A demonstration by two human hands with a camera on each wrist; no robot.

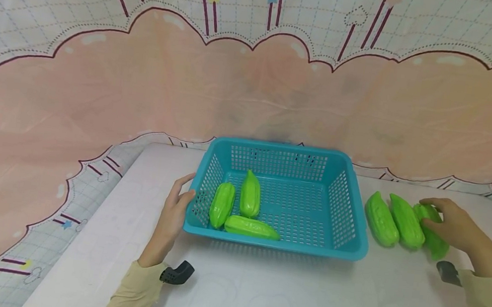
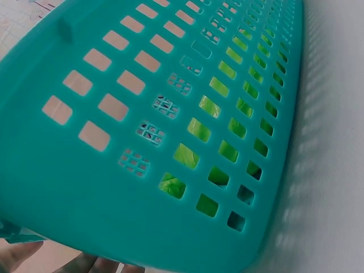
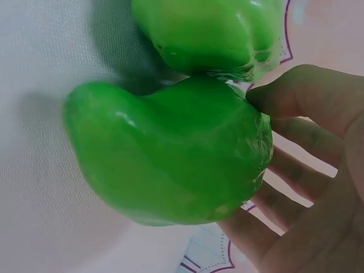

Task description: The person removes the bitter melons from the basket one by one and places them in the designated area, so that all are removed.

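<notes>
Patterned cloth (image 1: 257, 94) backs a white table (image 1: 257, 296); near its far right corner, the rightmost green gourd (image 1: 434, 244) is pinched in the right hand (image 1: 456, 227). A mid-body grip seems steadiest. The left hand (image 1: 171, 217) clasps the basket (image 1: 274, 245) by its left end.

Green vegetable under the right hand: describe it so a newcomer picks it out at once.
On the white table, find the turquoise basket. Right of it lie three green vegetables; yours is the outermost green vegetable, the only one the right hand partly covers.
</notes>
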